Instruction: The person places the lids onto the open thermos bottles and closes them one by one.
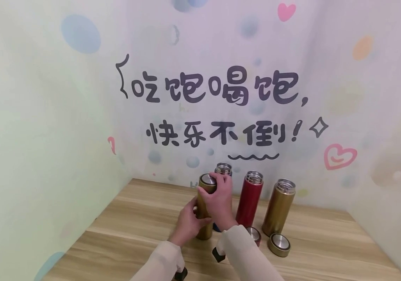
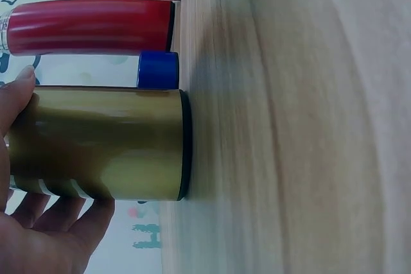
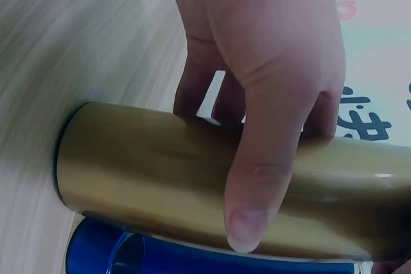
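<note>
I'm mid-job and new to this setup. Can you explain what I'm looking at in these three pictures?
There's no machine: a person works with two bare hands. The wide picture comes from a head camera looking forward and down; the other two, turned sideways, come from cameras on each wrist.

On the wooden table stand an open red bottle, an open gold bottle and an open blue bottle, partly hidden. A red cap and a gold cap lie loose; the blue piece looks like another cap.

The left hand holds the capped gold bottle; the right hand grips its silver-topped cap.
</note>
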A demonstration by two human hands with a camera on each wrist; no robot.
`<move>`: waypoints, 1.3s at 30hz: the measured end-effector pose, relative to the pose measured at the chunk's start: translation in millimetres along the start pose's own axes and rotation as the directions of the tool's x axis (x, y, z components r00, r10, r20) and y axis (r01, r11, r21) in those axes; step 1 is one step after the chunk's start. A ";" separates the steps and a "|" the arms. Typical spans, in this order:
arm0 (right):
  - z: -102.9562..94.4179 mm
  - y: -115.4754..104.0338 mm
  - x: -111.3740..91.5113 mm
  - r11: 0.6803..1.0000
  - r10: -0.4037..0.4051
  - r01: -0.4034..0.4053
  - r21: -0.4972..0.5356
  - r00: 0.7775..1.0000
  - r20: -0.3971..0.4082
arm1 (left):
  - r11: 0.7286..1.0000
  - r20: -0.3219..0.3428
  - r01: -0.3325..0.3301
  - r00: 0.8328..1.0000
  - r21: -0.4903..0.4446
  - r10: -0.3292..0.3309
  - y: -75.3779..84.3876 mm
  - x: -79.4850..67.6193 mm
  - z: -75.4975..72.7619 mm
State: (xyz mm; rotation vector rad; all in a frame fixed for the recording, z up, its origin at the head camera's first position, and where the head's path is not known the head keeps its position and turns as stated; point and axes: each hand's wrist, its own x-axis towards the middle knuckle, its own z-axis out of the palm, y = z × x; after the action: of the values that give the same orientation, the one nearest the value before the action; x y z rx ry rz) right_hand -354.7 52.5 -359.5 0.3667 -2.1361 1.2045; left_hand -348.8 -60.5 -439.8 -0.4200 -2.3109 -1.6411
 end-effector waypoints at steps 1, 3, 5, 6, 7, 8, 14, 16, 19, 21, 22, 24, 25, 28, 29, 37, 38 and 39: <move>0.2 -1.0 -0.5 1.000 0.003 -0.003 -0.008 1.000 -0.011 | 1.000 0.001 -0.003 1.000 0.003 0.003 0.1 0.1 0.3; -0.4 -2.6 -0.5 1.000 0.008 -0.008 -0.019 1.000 -0.019 | 1.000 0.004 -0.004 1.000 0.007 0.004 0.3 0.5 1.1; -2.6 -2.4 1.1 1.000 0.011 -0.011 -0.020 1.000 0.010 | 1.000 0.006 -0.003 1.000 0.009 0.003 0.8 0.8 1.8; -4.4 -2.0 2.2 1.000 0.020 -0.020 -0.006 0.999 0.042 | 1.000 0.005 -0.003 1.000 0.011 0.003 0.9 0.9 2.0; -6.5 -0.5 3.8 0.999 0.027 -0.029 0.023 0.996 0.084 | 1.000 0.005 0.001 1.000 0.011 -0.001 1.2 0.9 2.2; -9.3 0.8 5.6 0.998 0.031 -0.038 0.051 0.991 0.132 | 1.000 0.007 0.002 1.000 0.013 -0.002 1.2 1.0 2.7; -31.6 9.9 21.8 0.958 0.062 -0.173 0.228 0.903 0.426 | 1.000 0.003 0.021 1.000 0.023 -0.022 1.5 2.8 4.4; -37.2 12.4 26.8 0.948 0.056 -0.199 0.250 0.874 0.483 | 0.999 -0.008 0.028 1.000 0.027 -0.028 0.8 3.5 4.6; -41.3 14.1 30.9 0.945 0.039 -0.200 0.258 0.854 0.519 | 0.999 -0.017 0.030 0.999 0.034 -0.029 -0.6 3.9 4.8; -41.6 14.9 31.2 0.951 0.047 -0.196 0.238 0.856 0.516 | 0.999 -0.013 0.033 0.999 0.035 -0.033 -1.3 3.7 4.7; -41.1 14.8 30.9 0.953 0.055 -0.197 0.230 0.858 0.510 | 0.999 -0.011 0.035 0.999 0.036 -0.035 -1.3 3.5 4.4; -39.1 13.5 29.6 0.959 0.072 -0.195 0.204 0.868 0.491 | 0.999 -0.013 0.034 0.999 0.038 -0.034 -1.1 3.0 3.7; -37.9 12.8 28.9 0.963 0.081 -0.192 0.188 0.875 0.477 | 0.999 -0.016 0.030 0.999 0.039 -0.030 -0.9 2.7 3.5; -33.0 9.6 25.9 0.975 0.099 -0.173 0.140 0.901 0.422 | 0.999 -0.020 0.032 0.999 0.042 -0.031 0.0 2.3 2.3; -31.1 8.7 24.7 0.979 0.101 -0.162 0.122 0.911 0.399 | 0.999 -0.021 0.025 0.999 0.041 -0.024 -0.1 2.3 2.1; -15.4 3.6 13.3 0.997 0.065 -0.074 0.038 0.980 0.189 | 1.000 -0.012 -0.002 1.000 0.030 0.002 -1.4 0.6 2.2; -14.1 1.5 12.1 0.997 0.064 -0.071 0.036 0.984 0.168 | 1.000 -0.009 -0.001 1.000 0.028 0.001 -0.9 0.4 1.9; -13.0 -0.8 11.1 0.997 0.059 -0.065 0.036 0.987 0.149 | 1.000 -0.008 0.000 1.000 0.026 0.000 -0.8 0.5 1.6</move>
State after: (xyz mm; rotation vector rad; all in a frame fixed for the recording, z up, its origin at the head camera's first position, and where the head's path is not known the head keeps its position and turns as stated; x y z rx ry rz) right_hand -357.4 63.7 -346.9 0.4217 -2.2668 1.2933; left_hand -349.7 -59.2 -440.8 -0.4062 -2.3237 -1.6081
